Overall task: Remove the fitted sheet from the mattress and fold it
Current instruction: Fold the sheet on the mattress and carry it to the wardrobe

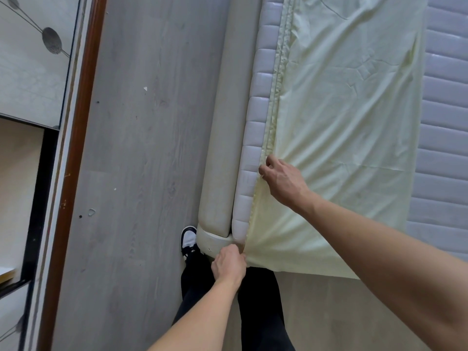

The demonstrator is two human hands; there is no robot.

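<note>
Fitted sheet point(336, 122), pale yellow, lies half peeled across the mattress point(255, 138). Both hands pinch its hem: left hand point(229, 262) at the near corner, right hand point(281, 181) farther along the side. Removal is underway; next, lifting that edge free.

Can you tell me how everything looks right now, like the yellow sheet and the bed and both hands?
fitted sheet: pale yellow, wrinkled, already off the mattress's right side, bunched at the near corner.
mattress: white, quilted, left edge and right part bare.
left hand: pinches the sheet at the near corner.
right hand: grips the sheet's edge along the mattress side.
bed frame: padded, uncovered.
</note>
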